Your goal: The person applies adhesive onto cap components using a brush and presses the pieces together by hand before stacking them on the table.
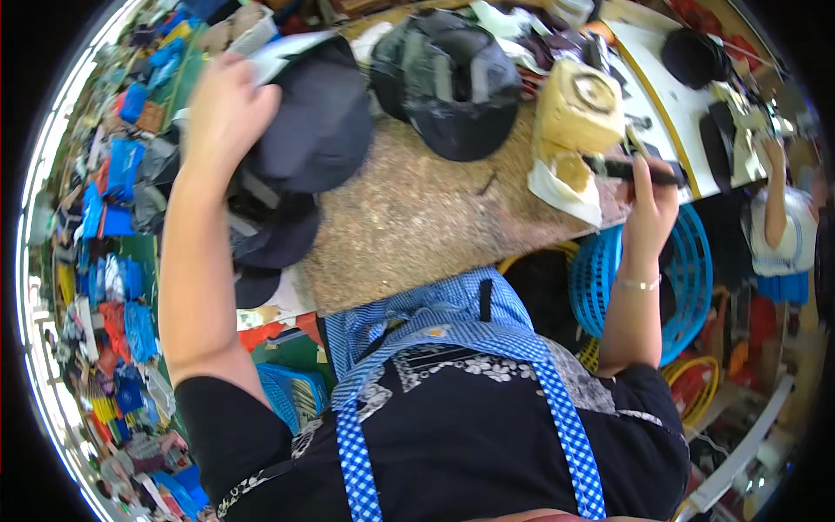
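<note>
My left hand (228, 109), somewhat blurred, is closed on the edge of a black cap (315, 122), whose white inner side shows beside my fingers. The cap is raised and tilted above other black caps (277, 228) at the left of the bench. On the right, my right hand (652, 202) grips a black-handled tool (619, 168). Its tip reaches into the opening of a cut-down pale plastic container with yellowish, glue-like stuff (572, 172) inside. Directly behind stands a yellowed, stained plastic jug (581, 109). Further black caps (465, 96) sit at the bench's far middle.
The worn brown bench top (409, 222) spans the middle. Below its right side stands a blue plastic basket (600, 278). Cloth scraps (531, 39) crowd the far edge. Another person (783, 217) works at the far right; piles of coloured goods fill the left.
</note>
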`<state>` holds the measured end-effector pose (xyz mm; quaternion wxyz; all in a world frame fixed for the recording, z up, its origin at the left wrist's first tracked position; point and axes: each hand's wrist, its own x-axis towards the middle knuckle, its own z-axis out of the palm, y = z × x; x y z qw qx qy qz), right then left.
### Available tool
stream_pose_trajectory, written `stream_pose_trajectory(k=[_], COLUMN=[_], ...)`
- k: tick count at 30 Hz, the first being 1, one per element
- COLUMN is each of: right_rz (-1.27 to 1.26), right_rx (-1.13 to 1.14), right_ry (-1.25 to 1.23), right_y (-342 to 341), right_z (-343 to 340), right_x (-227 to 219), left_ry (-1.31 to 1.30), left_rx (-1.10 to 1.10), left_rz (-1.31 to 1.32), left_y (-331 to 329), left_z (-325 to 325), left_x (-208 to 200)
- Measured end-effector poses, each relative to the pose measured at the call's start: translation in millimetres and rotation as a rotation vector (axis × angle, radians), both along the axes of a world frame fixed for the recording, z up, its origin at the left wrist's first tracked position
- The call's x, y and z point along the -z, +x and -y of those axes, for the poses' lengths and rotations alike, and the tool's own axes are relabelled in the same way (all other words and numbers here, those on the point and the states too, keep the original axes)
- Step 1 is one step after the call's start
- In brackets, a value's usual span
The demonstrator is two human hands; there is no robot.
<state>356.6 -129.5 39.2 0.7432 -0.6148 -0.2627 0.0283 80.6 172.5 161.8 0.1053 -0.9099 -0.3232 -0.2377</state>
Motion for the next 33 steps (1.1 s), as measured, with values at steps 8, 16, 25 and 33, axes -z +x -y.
stream_pose_trajectory(k=[8,16,25,33], right_rz=[0.729,0.205,0.003,0.751], right_rx=[-0.291,0.039,-0.722,-1.204], right_ry=[-0.642,-0.728,-0.645,-0.429], right_y=[-3,59,-56,-169], right_z=[-30,-11,-70,-144], right_x=[4,-5,-11,17], left_ry=[-0.187,-0.539,-1.243,-0.828], left_rx=[0.653,0.521,-0.244,-0.311], left_rz=[-0.19,0.276,0.679,0.226], left_y=[-56,-97,-93,-69], left_z=[161,177,181,183], left_x=[117,144,170,163])
